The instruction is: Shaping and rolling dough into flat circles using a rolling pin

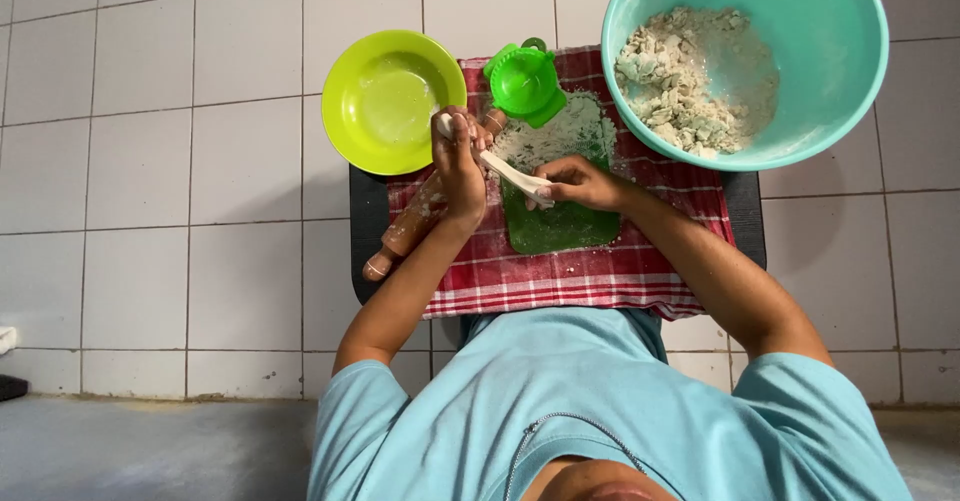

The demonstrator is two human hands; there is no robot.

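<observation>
Pale square-tiled floor [150,161] all around hands; grey concrete strip [150,451] nearer body; small dark table [366,223] beneath; even light.

Left hand [462,166] and right hand [580,183] — both pinching a stretched strip of dough [510,172]. Beneath: green mat [560,223], floured, on a red checked cloth [600,271]. Rolling pin [405,231] at left. Behind — lime bowl [392,101], green press [526,83], teal bowl [800,21] of crumbly dough.

The teal bowl [745,61] runs off the top edge. The left hand [460,166] covers the rolling pin's [405,233] middle, and its far end is perhaps behind the green dumpling mould [525,83].
</observation>
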